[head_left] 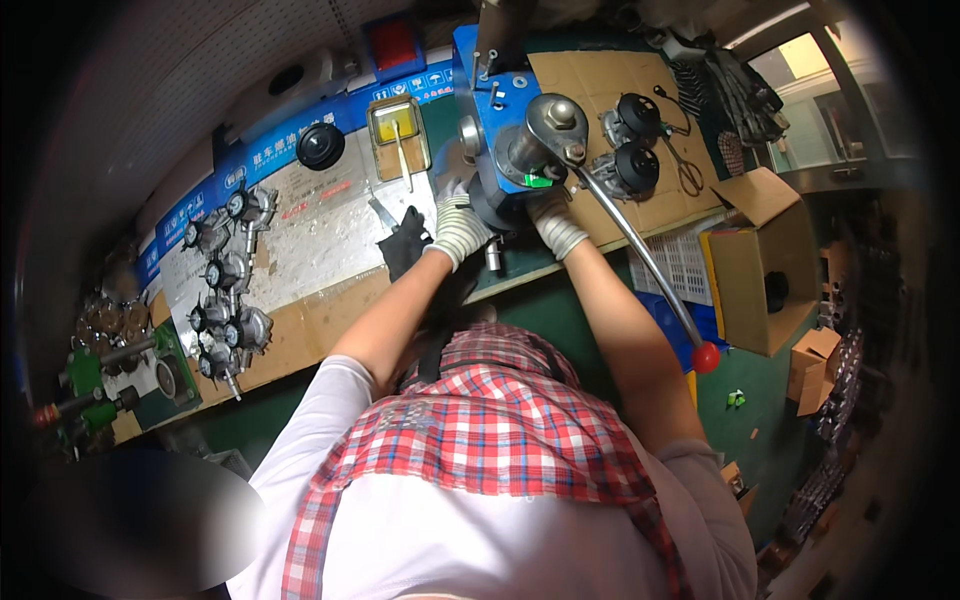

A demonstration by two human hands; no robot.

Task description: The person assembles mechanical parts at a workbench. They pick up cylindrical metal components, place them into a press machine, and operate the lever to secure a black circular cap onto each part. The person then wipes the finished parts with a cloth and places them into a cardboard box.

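Observation:
My left hand (462, 228), in a whitish striped glove, is at the lower left of a blue lever press (497, 120). Its fingers curl against a dark rounded part (492, 205) below the press head; what they grip is mostly hidden. My right hand (556, 226), gloved alike, reaches in under the press from the right, and the press covers its fingers. A small metal cylinder (493, 256) stands at the bench edge between my wrists. Beside my left wrist lies a black cloth or glove (405, 243). The press's long handle (640, 245) slants down to a red knob (705, 357).
Several metal assemblies (230, 272) stand at the bench's left. Behind them are a black round cap (320, 147) and a tray with yellow grease and a brush (399, 140). Black-topped units (636, 165) and scissors (688, 175) lie right of the press, above an open carton (765, 260).

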